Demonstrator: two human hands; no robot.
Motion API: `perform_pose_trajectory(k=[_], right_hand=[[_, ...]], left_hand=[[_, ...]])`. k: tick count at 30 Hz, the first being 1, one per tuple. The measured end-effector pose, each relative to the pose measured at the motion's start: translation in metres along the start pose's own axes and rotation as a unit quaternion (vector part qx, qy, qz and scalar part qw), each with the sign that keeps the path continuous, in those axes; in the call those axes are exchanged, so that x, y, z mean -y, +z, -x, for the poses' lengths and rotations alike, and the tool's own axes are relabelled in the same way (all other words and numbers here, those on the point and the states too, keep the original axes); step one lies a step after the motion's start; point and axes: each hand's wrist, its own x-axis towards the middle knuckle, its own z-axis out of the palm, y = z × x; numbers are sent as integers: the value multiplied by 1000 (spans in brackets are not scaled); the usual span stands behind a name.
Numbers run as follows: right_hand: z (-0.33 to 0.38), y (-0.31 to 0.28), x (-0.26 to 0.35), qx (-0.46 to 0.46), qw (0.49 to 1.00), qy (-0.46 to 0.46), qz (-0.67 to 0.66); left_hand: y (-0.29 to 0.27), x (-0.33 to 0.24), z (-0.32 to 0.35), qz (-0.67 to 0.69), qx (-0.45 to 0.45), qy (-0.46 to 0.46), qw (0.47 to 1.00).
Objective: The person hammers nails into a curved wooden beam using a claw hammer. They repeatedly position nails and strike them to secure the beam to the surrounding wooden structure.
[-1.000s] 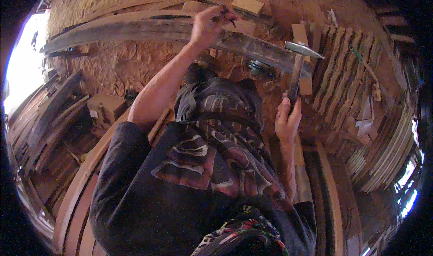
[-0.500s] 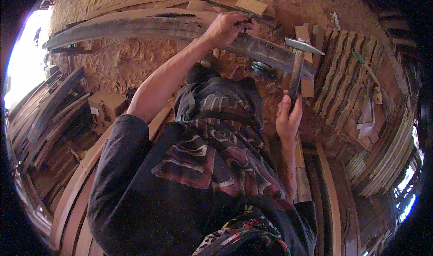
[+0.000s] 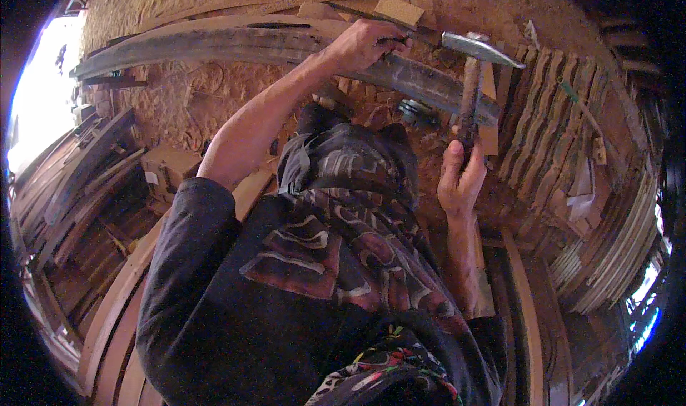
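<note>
My right hand (image 3: 461, 177) is wrapped round the dark lower end of a hammer's handle, holding the hammer (image 3: 470, 91) upright with its metal head at the top. Over a long, weathered wooden beam (image 3: 250, 47), my left hand (image 3: 368, 45) is closed, its fingers pinched together. A small dark thing shows at those fingertips, too small and shadowed to name. The hammer head is to the right of my left hand, apart from it. Beneath the right end of the beam lies a metallic, bluish-grey thing (image 3: 416, 111) of unclear kind.
A pale wood block (image 3: 399, 11) lies beyond the beam. At right are wavy-edged stacked slabs (image 3: 543, 113) and a green-ended stick (image 3: 568, 89). Curved boards are piled at left (image 3: 78, 170), near a cardboard box (image 3: 171, 169). Sawdust and scraps cover the ground.
My right hand has raised the hammer a little, bringing its head higher and closer to the camera. My left hand has shifted slightly at the beam, still closed.
</note>
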Motion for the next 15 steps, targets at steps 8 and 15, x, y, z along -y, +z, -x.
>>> perform_pose_trajectory(k=[8,15], right_hand=[[-24,-5,36,54,993,-15,100],[-26,1,17,88,978,29,185]], left_hand=[[-4,6,-8,-48,96,-42,993],[-7,2,-10,-32,119,-49,991]])
